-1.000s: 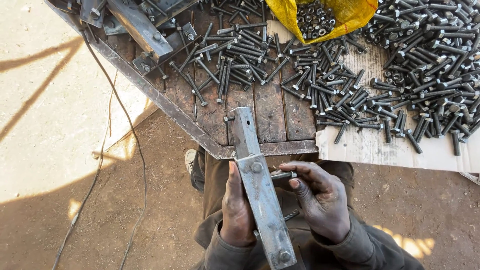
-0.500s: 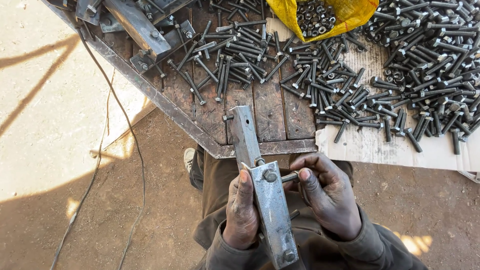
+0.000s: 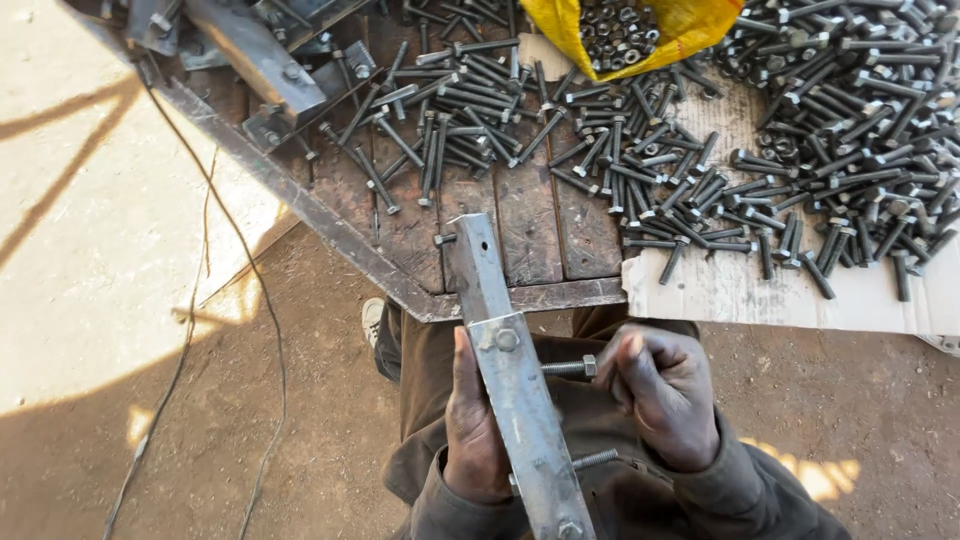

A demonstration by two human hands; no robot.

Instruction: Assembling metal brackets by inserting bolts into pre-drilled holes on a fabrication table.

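A grey metal bar (image 3: 515,400) is gripped over the lap by the left hand (image 3: 472,425). A nut (image 3: 590,366) on 1 protruding bolt (image 3: 562,368) is apparently pinched by the closed right hand (image 3: 662,395); fingertips are blurred.

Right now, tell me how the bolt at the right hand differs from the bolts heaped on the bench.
The bolt at the right hand sticks out sideways through the steel bar; the heaped bolts lie loose. It carries a nut at its tip; whether theirs do is unclear. Both are dark threaded steel.
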